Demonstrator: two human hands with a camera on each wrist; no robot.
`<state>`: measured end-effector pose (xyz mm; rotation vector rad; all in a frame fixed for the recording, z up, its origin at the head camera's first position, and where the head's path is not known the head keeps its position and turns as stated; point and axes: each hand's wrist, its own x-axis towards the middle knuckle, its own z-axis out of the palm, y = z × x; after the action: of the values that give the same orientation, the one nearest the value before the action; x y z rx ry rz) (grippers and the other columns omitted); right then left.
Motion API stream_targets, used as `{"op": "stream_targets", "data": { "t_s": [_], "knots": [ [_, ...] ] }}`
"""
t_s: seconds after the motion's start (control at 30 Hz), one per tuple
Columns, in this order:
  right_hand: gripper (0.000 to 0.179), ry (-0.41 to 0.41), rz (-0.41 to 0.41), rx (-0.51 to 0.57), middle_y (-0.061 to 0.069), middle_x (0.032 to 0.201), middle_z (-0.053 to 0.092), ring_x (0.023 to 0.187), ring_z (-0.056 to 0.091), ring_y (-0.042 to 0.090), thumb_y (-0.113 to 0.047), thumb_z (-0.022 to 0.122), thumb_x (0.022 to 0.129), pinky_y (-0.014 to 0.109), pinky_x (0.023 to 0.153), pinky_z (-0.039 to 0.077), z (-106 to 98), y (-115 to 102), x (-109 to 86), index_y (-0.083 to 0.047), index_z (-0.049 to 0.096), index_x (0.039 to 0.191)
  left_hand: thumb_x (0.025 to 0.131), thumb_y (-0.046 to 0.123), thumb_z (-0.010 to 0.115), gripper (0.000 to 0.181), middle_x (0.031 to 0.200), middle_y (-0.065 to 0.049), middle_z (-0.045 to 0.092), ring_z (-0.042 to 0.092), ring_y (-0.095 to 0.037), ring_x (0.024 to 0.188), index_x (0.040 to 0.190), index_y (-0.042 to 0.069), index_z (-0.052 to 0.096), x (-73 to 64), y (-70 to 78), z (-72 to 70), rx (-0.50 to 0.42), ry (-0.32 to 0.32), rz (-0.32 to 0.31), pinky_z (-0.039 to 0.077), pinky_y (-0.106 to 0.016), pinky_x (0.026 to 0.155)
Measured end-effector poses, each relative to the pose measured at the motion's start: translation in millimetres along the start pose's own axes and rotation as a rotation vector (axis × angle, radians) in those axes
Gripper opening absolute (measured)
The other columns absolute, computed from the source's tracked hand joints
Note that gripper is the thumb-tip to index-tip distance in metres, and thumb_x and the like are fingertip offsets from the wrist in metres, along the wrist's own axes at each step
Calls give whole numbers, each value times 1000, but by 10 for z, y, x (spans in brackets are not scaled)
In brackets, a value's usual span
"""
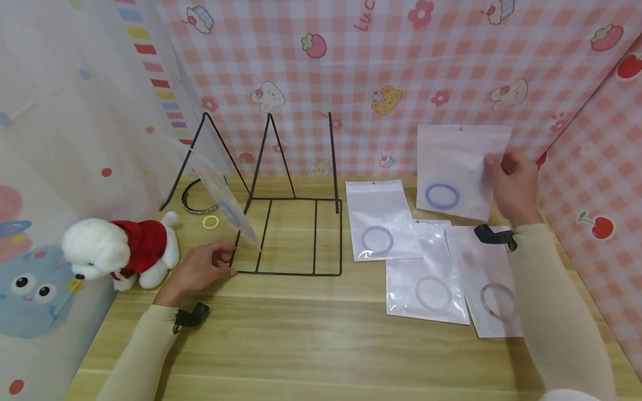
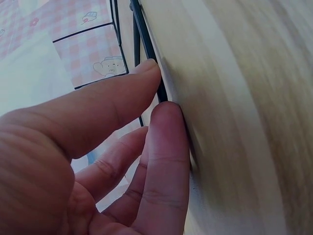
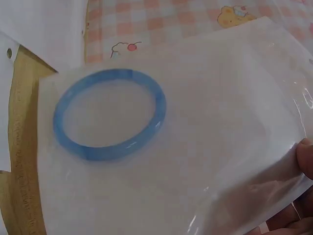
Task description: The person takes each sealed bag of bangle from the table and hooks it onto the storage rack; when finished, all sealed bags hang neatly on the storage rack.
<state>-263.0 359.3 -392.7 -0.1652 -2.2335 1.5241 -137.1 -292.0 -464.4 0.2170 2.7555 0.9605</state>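
Observation:
My right hand (image 1: 516, 184) pinches the right edge of a white zip bag (image 1: 461, 161), held up near the back wall. Through the bag shows a blue bangle (image 3: 110, 115), close to the wrist camera. At the left, my left hand (image 1: 203, 270) holds the front-left corner of a black wire rack (image 1: 286, 273). In the left wrist view, the thumb and index fingertips (image 2: 166, 115) pinch the black wire (image 2: 146, 36) just above the tabletop. Another clear bag (image 1: 220, 189) with a bluish ring inside leans in the rack's left part.
Several bagged bangles lie at the right: one bag (image 1: 383, 220) beside the rack, another bag (image 1: 426, 278) partly under it, and a third bag (image 1: 481, 278) near the right forearm. A plush dog (image 1: 125, 253), a dark bangle (image 1: 193, 209) and a small yellow ring (image 1: 210, 222) are at the left.

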Motion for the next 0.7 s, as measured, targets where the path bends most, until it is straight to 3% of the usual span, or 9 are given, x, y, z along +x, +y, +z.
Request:
{"op": "stream_targets", "data": {
  "t_s": [0.27, 0.43, 0.7],
  "knots": [
    [11, 44, -61, 64, -12, 90, 72, 74, 61, 4, -17, 70, 101, 15, 68, 49, -35, -251, -197, -14, 76, 110, 91, 19, 84, 53, 111, -11, 72, 68, -20, 98, 137, 1, 66, -2, -4, 7, -10, -1, -13, 53, -32, 84],
    [16, 43, -71, 106, -6, 95, 73, 78, 64, 7, -16, 70, 101, 14, 70, 52, -36, -408, -371, -12, 77, 115, 91, 18, 84, 52, 110, -11, 72, 68, -20, 97, 136, -1, 66, 0, -11, 4, -6, -2, 0, 53, -32, 84],
    [22, 21, -76, 152, -8, 95, 75, 76, 63, 10, -19, 71, 101, 13, 66, 54, 28, -570, -687, -13, 77, 121, 91, 18, 84, 52, 110, -12, 72, 69, -20, 97, 136, -1, 66, -5, 8, 1, -7, 4, 4, 53, -33, 84]
  ]
}}
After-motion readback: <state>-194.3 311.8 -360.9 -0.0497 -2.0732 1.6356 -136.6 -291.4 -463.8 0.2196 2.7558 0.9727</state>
